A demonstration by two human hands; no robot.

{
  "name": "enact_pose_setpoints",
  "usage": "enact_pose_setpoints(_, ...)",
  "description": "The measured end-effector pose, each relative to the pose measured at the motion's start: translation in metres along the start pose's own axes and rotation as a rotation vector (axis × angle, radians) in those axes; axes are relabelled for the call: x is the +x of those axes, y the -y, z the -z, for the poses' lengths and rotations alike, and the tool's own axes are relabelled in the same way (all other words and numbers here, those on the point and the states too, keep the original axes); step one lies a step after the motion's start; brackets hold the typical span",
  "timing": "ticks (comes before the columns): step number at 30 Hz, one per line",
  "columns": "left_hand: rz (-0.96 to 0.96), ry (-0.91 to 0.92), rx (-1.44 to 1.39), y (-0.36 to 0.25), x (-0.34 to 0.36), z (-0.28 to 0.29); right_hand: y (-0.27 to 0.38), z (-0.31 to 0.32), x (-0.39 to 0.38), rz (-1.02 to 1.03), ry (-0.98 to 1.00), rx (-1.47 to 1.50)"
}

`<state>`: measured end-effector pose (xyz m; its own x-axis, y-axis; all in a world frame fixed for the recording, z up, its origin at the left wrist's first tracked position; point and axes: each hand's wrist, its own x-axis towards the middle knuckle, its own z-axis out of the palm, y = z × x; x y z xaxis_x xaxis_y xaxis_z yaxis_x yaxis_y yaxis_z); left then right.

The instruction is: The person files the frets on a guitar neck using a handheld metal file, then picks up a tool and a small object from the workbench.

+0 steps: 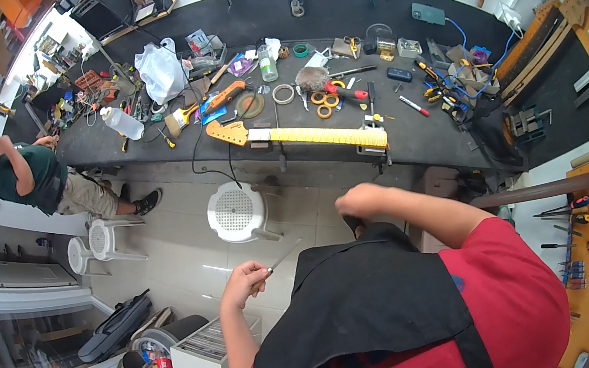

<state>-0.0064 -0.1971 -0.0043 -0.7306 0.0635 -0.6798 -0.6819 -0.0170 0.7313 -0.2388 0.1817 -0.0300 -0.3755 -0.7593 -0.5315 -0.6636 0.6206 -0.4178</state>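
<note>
My left hand (246,282) pinches a slim tool with a thin pale shaft (288,253), which points up and to the right; its exact kind is too small to tell. Over the front of my black apron, my right hand (361,202) is curled closed, its fingertips hidden from view. Beyond both hands, a guitar neck (329,134) lies along the front edge of the workbench. Yellow tape strips cover its fretboard, and the bare wooden headstock (226,133) faces left. A small vise (372,147) sits under its right end. Neither hand touches the neck.
The dark workbench (173,148) carries tape rolls (323,105), a brush (181,119), a spray bottle (267,63), a marker (414,106) and pliers (434,94). A white stool (237,212) stands before it. At left, another person (31,175) stands by the bench.
</note>
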Motion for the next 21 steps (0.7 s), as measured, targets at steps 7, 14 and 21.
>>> enact_pose_setpoints(7,-0.067,-0.385,0.165,-0.038,0.037,-0.054,-0.163,0.063,0.050,-0.275,-0.683,0.023)
enact_pose_setpoints(14,-0.157,-0.612,-0.063,-0.065,0.058,-0.134,-0.271,0.131,0.156,-0.669,-0.719,-0.092)
enact_pose_setpoints(21,-0.151,-0.700,-0.124,-0.083,0.081,-0.180,-0.320,0.166,0.160,-0.665,-0.417,0.394)
